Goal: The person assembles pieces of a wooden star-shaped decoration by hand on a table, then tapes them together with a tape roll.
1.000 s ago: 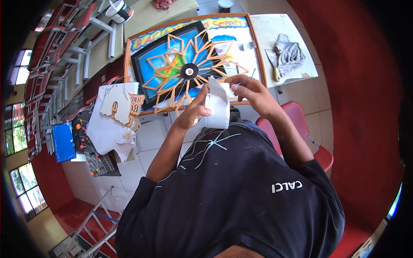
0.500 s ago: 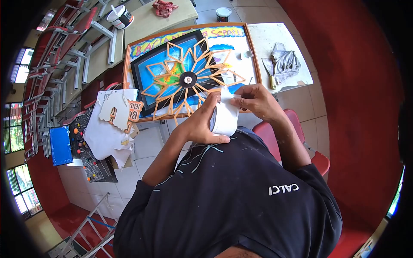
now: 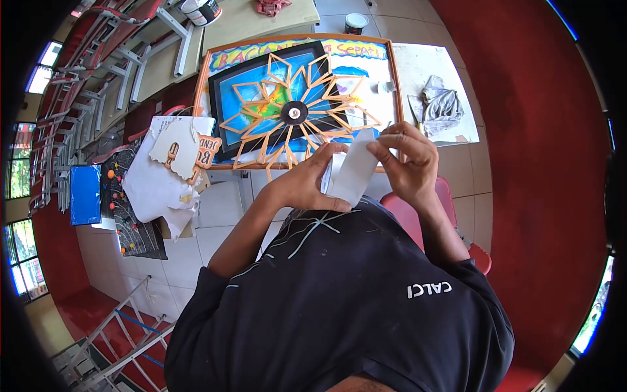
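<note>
My left hand (image 3: 304, 181) is wrapped around a wide roll of white tape (image 3: 332, 171) in front of my shirt. Between the fingertips of my right hand (image 3: 413, 160) is the free end of the tape strip (image 3: 356, 171), which stands out from the roll as a flat white band. Just beyond both hands lies a flower-shaped frame of thin wooden sticks with a black disc (image 3: 294, 113) at its centre. It rests on a black-framed blue picture (image 3: 230, 98), which lies on a larger wood-framed board (image 3: 394, 78) with painted lettering.
A grey cloth (image 3: 442, 108) lies on the white table at right. White paper sheets and cut-out signs (image 3: 176, 157) are at left, near a blue box (image 3: 85, 195). Stacked red chairs (image 3: 85, 72), a metal ladder (image 3: 124, 333), a paint can (image 3: 356, 23) and a red chair (image 3: 415, 215) stand around.
My right hand has moved slightly right, drawing the white strip into a longer, straighter band. My left hand stays around the roll. The whole view has shifted a little.
</note>
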`<state>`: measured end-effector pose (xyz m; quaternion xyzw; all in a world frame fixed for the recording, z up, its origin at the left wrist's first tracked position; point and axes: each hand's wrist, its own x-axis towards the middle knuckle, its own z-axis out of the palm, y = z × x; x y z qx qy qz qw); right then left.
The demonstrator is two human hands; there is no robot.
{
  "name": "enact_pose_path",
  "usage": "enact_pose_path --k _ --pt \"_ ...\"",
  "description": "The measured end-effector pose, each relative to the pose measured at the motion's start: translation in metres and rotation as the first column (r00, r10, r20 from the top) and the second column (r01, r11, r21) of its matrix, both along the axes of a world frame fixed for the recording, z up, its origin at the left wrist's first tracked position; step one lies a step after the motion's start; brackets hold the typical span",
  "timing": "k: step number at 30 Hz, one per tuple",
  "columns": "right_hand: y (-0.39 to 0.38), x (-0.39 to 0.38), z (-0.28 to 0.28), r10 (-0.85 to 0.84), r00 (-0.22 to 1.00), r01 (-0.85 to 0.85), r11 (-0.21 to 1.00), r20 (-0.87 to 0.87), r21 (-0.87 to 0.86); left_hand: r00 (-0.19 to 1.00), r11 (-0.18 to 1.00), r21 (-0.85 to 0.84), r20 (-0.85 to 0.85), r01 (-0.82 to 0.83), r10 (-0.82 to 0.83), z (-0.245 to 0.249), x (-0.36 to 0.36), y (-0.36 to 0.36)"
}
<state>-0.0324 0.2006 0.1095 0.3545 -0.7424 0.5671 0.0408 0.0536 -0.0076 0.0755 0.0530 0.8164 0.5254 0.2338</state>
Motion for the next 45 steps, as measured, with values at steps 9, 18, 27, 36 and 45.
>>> enact_pose_path --k 9,18,27,36,45 --pt "-0.002 -0.008 -0.027 -0.084 0.992 0.093 0.991 0.093 -0.094 0.997 0.966 0.255 0.064 -0.048 0.033 -0.032 -0.005 0.008" --pt "-0.010 0.010 -0.052 0.026 0.819 0.112 0.972 0.574 -0.205 0.985 0.943 0.312 -0.160 0.113 -0.065 -0.020 -0.005 0.005" --pt "-0.009 0.004 -0.038 -0.072 0.933 0.153 0.967 0.354 -0.206 0.980 0.736 0.665 -0.030 -0.127 0.197 -0.038 0.007 0.041" --pt "-0.012 0.001 -0.028 0.108 0.919 0.046 0.925 0.378 -0.377 0.894 0.594 0.670 0.303 -0.446 0.329 -0.075 -0.007 0.030" --pt "-0.002 0.029 0.011 0.216 0.962 -0.207 0.976 -0.166 0.066 0.544 0.672 0.127 -0.487 -0.730 0.683 -0.077 -0.058 -0.055"
